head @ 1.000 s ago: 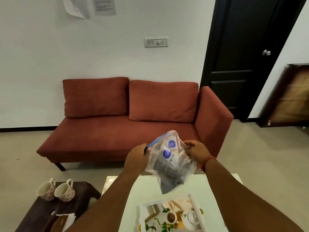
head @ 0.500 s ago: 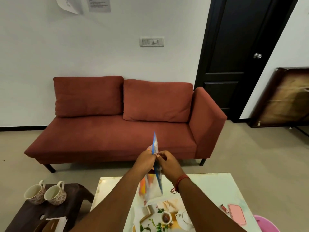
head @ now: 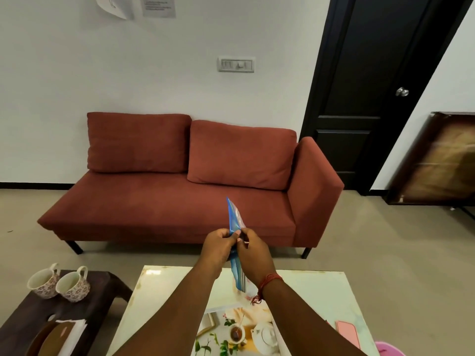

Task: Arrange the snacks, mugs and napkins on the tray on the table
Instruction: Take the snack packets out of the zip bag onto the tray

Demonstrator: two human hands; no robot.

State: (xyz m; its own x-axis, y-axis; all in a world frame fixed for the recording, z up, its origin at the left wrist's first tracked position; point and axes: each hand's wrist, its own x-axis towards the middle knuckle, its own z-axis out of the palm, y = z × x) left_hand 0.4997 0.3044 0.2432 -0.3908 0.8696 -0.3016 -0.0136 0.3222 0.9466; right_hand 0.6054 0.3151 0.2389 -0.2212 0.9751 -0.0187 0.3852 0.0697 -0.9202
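A rust-red sofa (head: pixel 190 186) with two back cushions stands against a white wall, beside a black door (head: pixel 380 93). In front of it, a pale glossy tabletop (head: pixel 308 291) fills the lower middle of the view. A dark wooden side table (head: pixel 77 304) sits off its left edge. A tray (head: pixel 231 330) printed with a teapot and flowers lies near the tabletop's near edge, partly hidden by the person's forearms. Two floral mugs (head: pixel 59 283) stand touching side by side at the side table's far left corner, with white napkins (head: pixel 74 332) near its front edge. A pink flat object (head: pixel 349 335) lies by the tabletop's right edge.

Above the tabletop's far edge, both hands meet around a clear snack bag (head: pixel 235 222) with a blue zip strip, seen edge-on and held upright in the air. The left hand (head: pixel 218 245) pinches it with curled fingers; the right hand (head: pixel 253 249), with a red thread at the wrist, grips it from the other side.
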